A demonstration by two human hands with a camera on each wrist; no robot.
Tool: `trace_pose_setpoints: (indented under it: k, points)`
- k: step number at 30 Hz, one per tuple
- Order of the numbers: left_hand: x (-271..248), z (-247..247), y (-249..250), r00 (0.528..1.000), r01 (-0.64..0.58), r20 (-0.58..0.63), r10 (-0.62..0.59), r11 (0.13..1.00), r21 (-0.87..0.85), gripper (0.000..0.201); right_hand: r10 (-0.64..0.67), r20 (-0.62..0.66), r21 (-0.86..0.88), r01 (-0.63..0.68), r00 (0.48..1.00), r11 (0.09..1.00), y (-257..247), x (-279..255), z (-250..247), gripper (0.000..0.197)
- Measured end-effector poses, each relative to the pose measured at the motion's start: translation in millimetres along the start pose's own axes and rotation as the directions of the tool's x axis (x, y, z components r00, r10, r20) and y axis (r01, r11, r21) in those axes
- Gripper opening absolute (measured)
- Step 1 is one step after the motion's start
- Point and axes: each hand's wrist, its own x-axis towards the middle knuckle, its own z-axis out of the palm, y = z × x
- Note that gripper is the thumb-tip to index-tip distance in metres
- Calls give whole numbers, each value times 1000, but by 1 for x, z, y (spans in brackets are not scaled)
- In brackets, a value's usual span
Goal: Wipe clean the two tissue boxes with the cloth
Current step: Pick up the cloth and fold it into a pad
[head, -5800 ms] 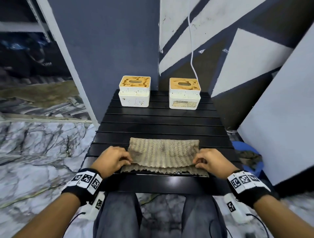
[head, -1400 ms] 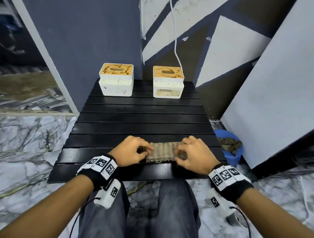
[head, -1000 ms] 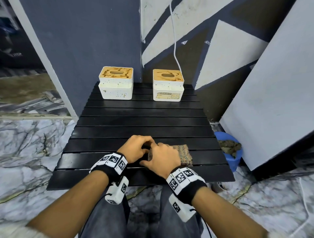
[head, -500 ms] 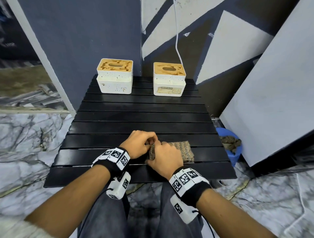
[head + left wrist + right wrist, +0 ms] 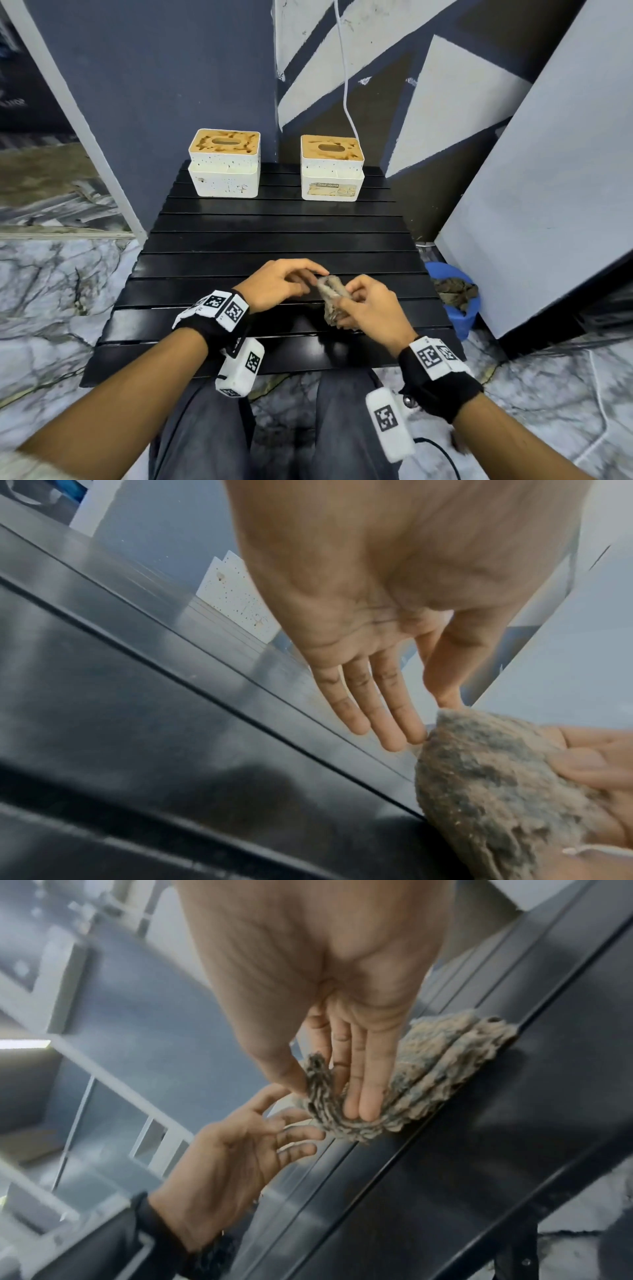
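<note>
Two white tissue boxes with stained brown tops stand at the far edge of the black slatted table (image 5: 274, 236), the left box (image 5: 224, 168) and the right box (image 5: 331, 171) apart from each other. The brown-grey cloth (image 5: 330, 299), folded into a small thick pad, is pinched in my right hand (image 5: 346, 303) between thumb and fingers, near the table's front. In the right wrist view the cloth (image 5: 445, 1066) wraps round those fingers (image 5: 363, 1091). My left hand (image 5: 308, 277) is beside it with straight, relaxed fingers (image 5: 387, 723) just touching the cloth (image 5: 496, 791).
A blue bucket (image 5: 459, 322) holding a dark rag stands on the marble floor right of the table. A large white panel (image 5: 548, 188) leans at the right. A white cable (image 5: 342, 75) hangs down the wall behind the right box. My knees are under the front edge.
The cloth went from a wide sheet to a small folded pad. My right hand now holds it raised off the table, and my left hand has let go.
</note>
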Motion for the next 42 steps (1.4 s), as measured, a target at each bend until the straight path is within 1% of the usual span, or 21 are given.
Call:
trace_pose_setpoints:
  k: [2, 4, 6, 9, 12, 14, 18, 21, 25, 27, 32, 36, 39, 42]
  points:
    - [8, 7, 9, 999, -30, 30, 27, 996, 89, 47, 77, 4, 193, -77, 997, 978, 3, -2, -12, 15]
    - [20, 19, 17, 999, -47, 30, 44, 990, 133, 40, 130, 10, 273, -127, 992, 953, 7, -3, -24, 15]
    - [34, 31, 23, 999, -50, 17, 47, 986, 161, 31, 177, -3, 264, -170, 984, 949, 15, -2, -33, 16]
    - [49, 47, 27, 1000, -18, 8, 17, 969, 248, 23, 232, -42, 186, -221, 972, 957, 31, 2, -42, 11]
    - [58, 59, 25, 1000, 23, -2, -23, 947, 321, 19, 265, -34, 106, -261, 964, 960, 40, 5, -47, 13]
    - [61, 63, 22, 998, 56, -20, -53, 932, 358, 18, 266, -28, 58, -264, 964, 963, 44, 6, -49, 15]
    - [62, 66, 18, 994, 99, -78, -75, 919, 381, 16, 191, -94, -137, -202, 977, 970, 50, 10, -51, 24]
    - [61, 68, 17, 992, 113, -99, -81, 920, 376, 17, 78, -146, -283, -117, 986, 952, 46, 15, -54, 28]
    - [57, 61, 21, 995, 95, -62, -79, 938, 332, 26, -111, -111, -405, 57, 988, 913, 30, 18, -50, 36]
    - [53, 52, 24, 994, 80, -93, -53, 945, 318, 29, -158, -82, -465, 103, 984, 880, 21, 20, -47, 38]
    - [40, 12, 22, 980, 117, -191, -60, 945, 304, 32, -190, -34, -563, 138, 981, 815, -8, 37, -42, 41]
    - [40, -26, 17, 962, 166, -259, -84, 936, 312, 38, -201, -20, -616, 146, 979, 774, -30, 68, -46, 45]
    - [58, -52, 14, 951, 195, -293, -94, 920, 339, 49, -186, -25, -617, 132, 982, 776, -42, 102, -53, 51]
    - [88, -74, 12, 939, 212, -335, -83, 904, 371, 61, -175, -35, -595, 121, 984, 795, -52, 142, -61, 58]
